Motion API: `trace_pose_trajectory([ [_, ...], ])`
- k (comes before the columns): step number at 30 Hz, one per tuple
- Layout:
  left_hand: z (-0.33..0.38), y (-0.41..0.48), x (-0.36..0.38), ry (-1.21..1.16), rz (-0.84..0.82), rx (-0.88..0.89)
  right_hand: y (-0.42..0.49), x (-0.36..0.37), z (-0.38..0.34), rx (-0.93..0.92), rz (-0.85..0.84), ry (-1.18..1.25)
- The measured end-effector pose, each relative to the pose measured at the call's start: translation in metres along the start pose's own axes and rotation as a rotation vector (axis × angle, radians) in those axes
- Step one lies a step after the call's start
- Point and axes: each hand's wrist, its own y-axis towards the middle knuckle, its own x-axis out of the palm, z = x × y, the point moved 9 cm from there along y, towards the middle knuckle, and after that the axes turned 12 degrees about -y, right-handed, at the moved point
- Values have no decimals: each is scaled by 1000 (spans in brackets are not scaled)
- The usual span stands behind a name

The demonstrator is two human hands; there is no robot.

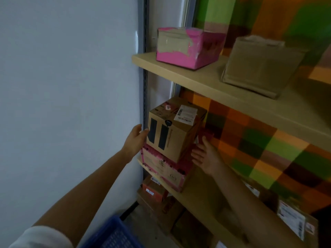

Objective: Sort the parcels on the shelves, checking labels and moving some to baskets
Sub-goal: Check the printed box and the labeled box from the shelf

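A brown cardboard parcel (176,128) with two black stripes and a white label on top sits on a flat pink-taped parcel (163,166) on the middle shelf (200,197). My left hand (135,140) is at the parcel's left side, fingers straight and touching its edge. My right hand (206,154) is at its lower right side, fingers spread against the box. Neither hand curls round it.
The upper shelf (179,76) carries a pink parcel (188,47) and a brown parcel (259,67). More parcels (154,192) lie on the lower level, and a labelled one (293,219) at the right. A blue basket (114,233) is at the bottom. A white wall is on the left.
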Motion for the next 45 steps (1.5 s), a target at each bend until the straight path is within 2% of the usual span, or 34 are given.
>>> trace_pose_trajectory([
  [7, 17, 82, 32, -65, 32, 19, 55, -2, -44, 16, -15, -62],
  [11, 14, 91, 33, -59, 61, -31, 62, 10, -54, -72, -98, -214],
  [17, -2, 59, 14, -176, 90, -113, 39, 13, -48, -202, -57, -297],
  [20, -13, 32, 6, -214, 61, -176, 11, 16, -45, -296, 1, -249],
  [25, -47, -62, -15, -27, -145, -178, -79, 37, 0, -394, 11, -294],
  [30, -77, -153, -24, -223, -182, -88, -138, 55, 62, -404, -12, -365],
  [32, -107, -185, -33, -270, -162, -118, -159, 55, 95, -371, -6, -361],
  [38, -161, -258, -62, -249, 51, -228, -199, 49, 159, -284, 31, -412],
  [43, -162, -300, -74, -196, 126, -200, -225, 50, 173, -302, -47, -442],
  [45, -159, -313, -85, -204, 172, -184, -235, 45, 163, -334, -107, -312],
])
